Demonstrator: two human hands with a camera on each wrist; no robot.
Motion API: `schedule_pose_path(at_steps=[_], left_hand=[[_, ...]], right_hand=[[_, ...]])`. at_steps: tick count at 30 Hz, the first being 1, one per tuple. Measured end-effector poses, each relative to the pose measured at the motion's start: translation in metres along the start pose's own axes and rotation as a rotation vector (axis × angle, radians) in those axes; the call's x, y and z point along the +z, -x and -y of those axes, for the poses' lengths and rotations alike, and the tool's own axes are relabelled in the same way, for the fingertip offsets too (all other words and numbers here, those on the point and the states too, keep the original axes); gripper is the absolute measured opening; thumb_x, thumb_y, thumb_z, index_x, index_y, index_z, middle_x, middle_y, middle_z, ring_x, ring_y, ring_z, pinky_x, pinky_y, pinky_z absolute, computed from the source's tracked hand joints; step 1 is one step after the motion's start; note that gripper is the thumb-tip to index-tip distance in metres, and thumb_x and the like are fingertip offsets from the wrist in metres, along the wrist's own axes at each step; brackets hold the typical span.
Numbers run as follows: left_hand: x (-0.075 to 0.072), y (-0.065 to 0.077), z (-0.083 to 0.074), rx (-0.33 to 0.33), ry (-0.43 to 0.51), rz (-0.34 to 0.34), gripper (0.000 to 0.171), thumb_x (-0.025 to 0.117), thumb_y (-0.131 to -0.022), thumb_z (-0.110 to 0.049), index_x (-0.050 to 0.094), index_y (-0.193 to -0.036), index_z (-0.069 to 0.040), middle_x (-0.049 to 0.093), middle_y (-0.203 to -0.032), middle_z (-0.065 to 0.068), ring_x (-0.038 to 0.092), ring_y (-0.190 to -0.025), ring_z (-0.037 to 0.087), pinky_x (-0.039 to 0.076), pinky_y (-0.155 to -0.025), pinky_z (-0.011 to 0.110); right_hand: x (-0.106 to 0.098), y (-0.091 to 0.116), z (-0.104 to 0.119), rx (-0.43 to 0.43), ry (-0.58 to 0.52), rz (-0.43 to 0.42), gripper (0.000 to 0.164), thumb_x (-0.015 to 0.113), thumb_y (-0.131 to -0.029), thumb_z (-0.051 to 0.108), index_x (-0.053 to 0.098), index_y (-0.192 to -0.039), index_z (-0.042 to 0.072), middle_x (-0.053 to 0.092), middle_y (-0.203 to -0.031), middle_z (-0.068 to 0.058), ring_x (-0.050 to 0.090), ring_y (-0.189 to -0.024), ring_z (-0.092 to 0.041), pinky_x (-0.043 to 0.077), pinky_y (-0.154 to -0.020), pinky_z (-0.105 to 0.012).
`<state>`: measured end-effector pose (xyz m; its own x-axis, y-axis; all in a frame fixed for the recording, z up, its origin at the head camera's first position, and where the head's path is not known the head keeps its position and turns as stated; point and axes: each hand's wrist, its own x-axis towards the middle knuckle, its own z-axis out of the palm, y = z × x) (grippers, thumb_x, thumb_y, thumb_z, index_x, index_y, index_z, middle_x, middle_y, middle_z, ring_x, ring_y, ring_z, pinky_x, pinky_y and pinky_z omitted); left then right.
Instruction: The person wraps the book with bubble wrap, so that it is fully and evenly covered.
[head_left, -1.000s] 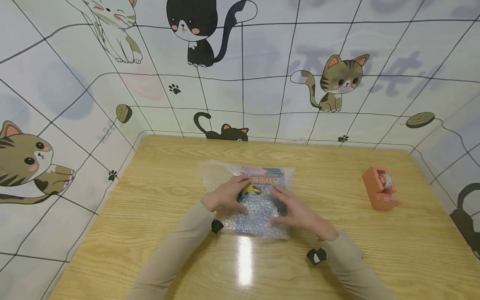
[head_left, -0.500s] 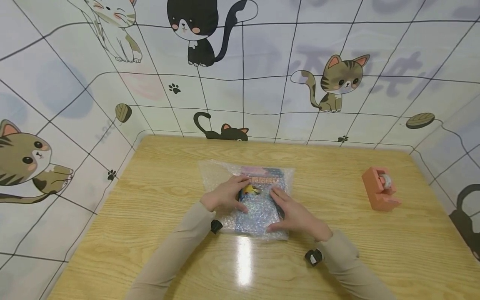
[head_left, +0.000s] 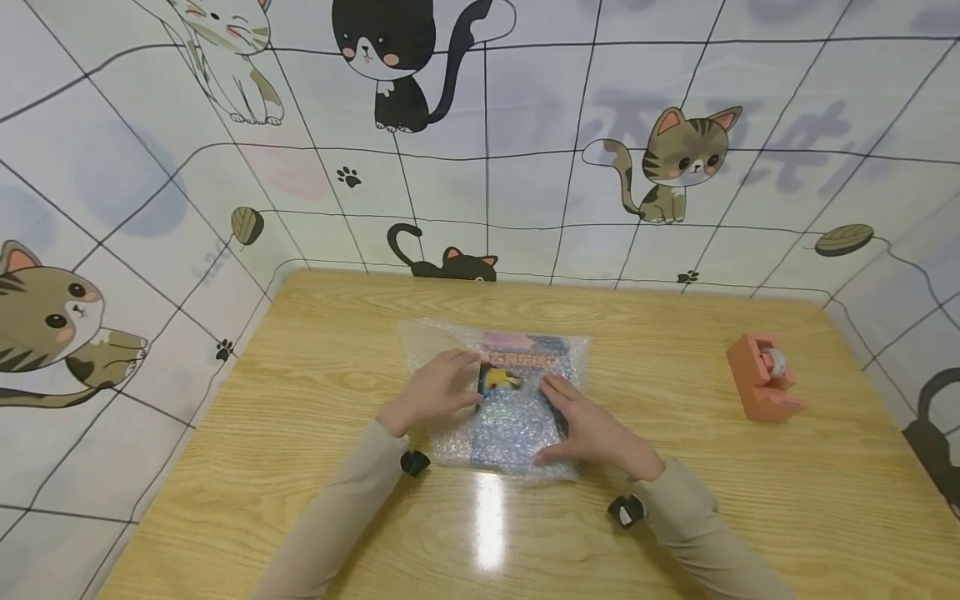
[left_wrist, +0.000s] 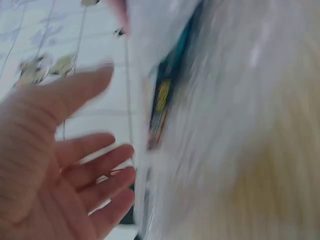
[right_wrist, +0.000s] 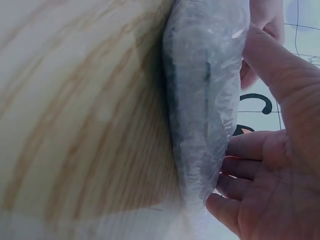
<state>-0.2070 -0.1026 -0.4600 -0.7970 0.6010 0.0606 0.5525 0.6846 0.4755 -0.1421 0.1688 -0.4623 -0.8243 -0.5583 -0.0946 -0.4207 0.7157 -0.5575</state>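
Observation:
A book [head_left: 506, 433] with a blue and pink cover and orange lettering lies flat on the table, inside clear bubble wrap [head_left: 431, 337]. The wrap extends past the book on its left side. My left hand [head_left: 435, 390] is over that left part, fingers spread and holding nothing. In the left wrist view, its fingers [left_wrist: 107, 175] are apart from the wrap, and the dark book edge [left_wrist: 167, 90] shows through. My right hand [head_left: 596, 427] rests on the right side of the package, with thumb and fingers [right_wrist: 245, 145] touching the plastic.
An orange-pink tape dispenser [head_left: 759, 392] with a roll of clear tape stands at the right of the wooden table [head_left: 315, 367]. A cat-patterned cloth wall [head_left: 540, 192] encloses the back and sides.
My left hand has lifted off the book and drawn back to the left. The right hand first shifted slightly left, then stayed on the package. The book has not moved.

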Motion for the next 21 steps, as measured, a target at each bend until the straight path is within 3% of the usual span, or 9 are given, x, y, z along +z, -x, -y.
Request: schedule_pose_path(at_steps=[3,6,8,11,15,19,21], left_hand=[[-0.010,0.010,0.011,-0.129,-0.059,-0.236,0.035,0.070,-0.083,-0.023,0.063,-0.106,0.003,0.061,-0.103,0.015,0.057,-0.095,0.029,0.052,-0.076,0.041],[-0.021,0.017,0.022,-0.300,-0.097,-0.388,0.021,0.066,-0.085,-0.020,0.063,-0.082,0.000,0.058,-0.078,0.010,0.053,-0.067,0.022,0.047,-0.052,0.032],[-0.026,0.021,0.029,-0.404,-0.079,-0.404,0.028,0.063,-0.088,-0.022,0.058,-0.069,-0.002,0.052,-0.064,0.006,0.045,-0.053,0.017,0.038,-0.043,0.027],[-0.029,0.026,0.037,-0.504,-0.023,-0.342,0.042,0.060,-0.091,-0.027,0.050,-0.057,-0.005,0.040,-0.051,-0.001,0.032,-0.043,0.011,0.027,-0.038,0.022],[-0.026,0.030,0.043,-0.488,0.081,-0.293,0.041,0.060,-0.091,-0.030,0.059,-0.060,-0.002,0.044,-0.049,-0.001,0.034,-0.044,0.010,0.030,-0.040,0.022],[-0.019,0.029,0.043,-0.380,0.181,-0.357,0.024,0.064,-0.088,-0.017,0.065,-0.080,0.005,0.059,-0.064,0.009,0.051,-0.056,0.017,0.045,-0.053,0.029],[-0.017,0.029,0.041,-0.344,0.223,-0.404,0.016,0.065,-0.085,-0.009,0.064,-0.082,0.006,0.063,-0.070,0.013,0.057,-0.063,0.023,0.049,-0.059,0.033]], right_hand=[[-0.001,0.000,0.001,0.004,0.000,0.009,0.111,0.078,-0.068,0.050,0.022,-0.144,-0.009,0.013,-0.152,-0.025,0.015,-0.138,-0.041,0.025,-0.107,-0.051],[-0.002,0.000,0.001,0.015,0.002,0.010,0.112,0.079,-0.067,0.049,0.021,-0.144,-0.009,0.013,-0.152,-0.026,0.015,-0.138,-0.042,0.024,-0.107,-0.051],[-0.003,-0.001,0.001,0.016,0.010,0.008,0.113,0.079,-0.067,0.049,0.021,-0.144,-0.010,0.013,-0.151,-0.027,0.015,-0.137,-0.042,0.023,-0.107,-0.051],[-0.004,-0.002,0.001,0.013,0.019,0.012,0.113,0.079,-0.066,0.049,0.021,-0.144,-0.010,0.013,-0.151,-0.027,0.015,-0.137,-0.042,0.023,-0.107,-0.051],[-0.005,-0.003,0.002,0.009,0.019,0.016,0.113,0.080,-0.066,0.048,0.022,-0.144,-0.010,0.013,-0.151,-0.026,0.015,-0.137,-0.042,0.024,-0.107,-0.051],[-0.004,-0.004,0.003,0.005,0.016,0.015,0.112,0.081,-0.066,0.047,0.022,-0.143,-0.010,0.014,-0.151,-0.027,0.016,-0.137,-0.043,0.025,-0.107,-0.051],[-0.003,-0.004,0.004,0.005,0.013,0.016,0.112,0.081,-0.066,0.046,0.023,-0.143,-0.010,0.014,-0.151,-0.026,0.016,-0.137,-0.043,0.025,-0.107,-0.051]])
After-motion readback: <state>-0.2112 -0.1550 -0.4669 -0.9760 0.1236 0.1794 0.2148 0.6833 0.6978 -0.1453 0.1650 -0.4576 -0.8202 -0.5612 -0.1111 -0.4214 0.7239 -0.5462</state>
